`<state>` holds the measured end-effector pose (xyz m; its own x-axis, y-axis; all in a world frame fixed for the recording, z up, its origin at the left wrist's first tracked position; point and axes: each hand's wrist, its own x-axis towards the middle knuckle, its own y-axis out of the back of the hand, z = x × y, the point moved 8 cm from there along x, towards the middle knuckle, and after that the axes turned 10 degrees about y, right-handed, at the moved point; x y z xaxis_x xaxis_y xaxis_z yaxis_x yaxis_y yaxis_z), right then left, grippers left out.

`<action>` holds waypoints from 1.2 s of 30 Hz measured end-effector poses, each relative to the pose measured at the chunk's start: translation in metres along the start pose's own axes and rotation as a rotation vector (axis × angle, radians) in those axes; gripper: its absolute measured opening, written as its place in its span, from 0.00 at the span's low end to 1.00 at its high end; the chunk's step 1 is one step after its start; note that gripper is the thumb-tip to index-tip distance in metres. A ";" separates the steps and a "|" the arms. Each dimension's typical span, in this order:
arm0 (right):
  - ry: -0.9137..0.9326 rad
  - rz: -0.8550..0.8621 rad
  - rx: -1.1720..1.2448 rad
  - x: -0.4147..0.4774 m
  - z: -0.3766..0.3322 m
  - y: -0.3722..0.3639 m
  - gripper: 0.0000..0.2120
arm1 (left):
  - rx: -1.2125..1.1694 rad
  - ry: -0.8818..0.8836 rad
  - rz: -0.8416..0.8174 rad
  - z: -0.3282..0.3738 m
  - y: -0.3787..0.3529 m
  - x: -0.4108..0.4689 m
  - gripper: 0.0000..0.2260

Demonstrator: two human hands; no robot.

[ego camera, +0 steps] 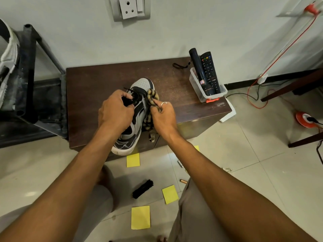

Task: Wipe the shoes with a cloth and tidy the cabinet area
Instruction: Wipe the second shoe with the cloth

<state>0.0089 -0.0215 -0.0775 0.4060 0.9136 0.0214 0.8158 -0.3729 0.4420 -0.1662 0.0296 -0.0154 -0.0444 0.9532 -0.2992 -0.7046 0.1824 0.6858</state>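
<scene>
A grey, white and black sneaker (139, 109) lies on the dark wooden cabinet top (90, 88), toe pointing to the wall, heel hanging over the front edge. My left hand (115, 110) grips the shoe at its black tongue and laces. My right hand (162, 116) holds a tan and black striped cloth (152, 97) bunched against the shoe's right side. A second sneaker (7, 55) shows at the far left edge on a dark metal rack (29, 70).
A clear plastic bin (206, 91) at the cabinet's right end holds a TV remote (209, 70) and a dark tube (199, 67). On the tiled floor lie a black brush (143, 188), yellow paper sheets (140, 217), batteries (183, 181). Red and black cables (258, 95) run at right.
</scene>
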 end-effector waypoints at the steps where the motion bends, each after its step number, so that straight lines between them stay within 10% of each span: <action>1: -0.020 0.014 -0.012 0.009 0.005 -0.002 0.17 | 0.011 -0.006 -0.001 0.000 -0.001 0.000 0.09; 36: 0.016 -0.005 -0.209 0.082 -0.036 0.001 0.15 | 0.011 -0.018 -0.010 0.000 -0.007 0.004 0.13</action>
<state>0.0284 0.0587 -0.0430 0.3942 0.9185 0.0318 0.7141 -0.3279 0.6185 -0.1611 0.0320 -0.0216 -0.0245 0.9553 -0.2947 -0.6973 0.1949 0.6898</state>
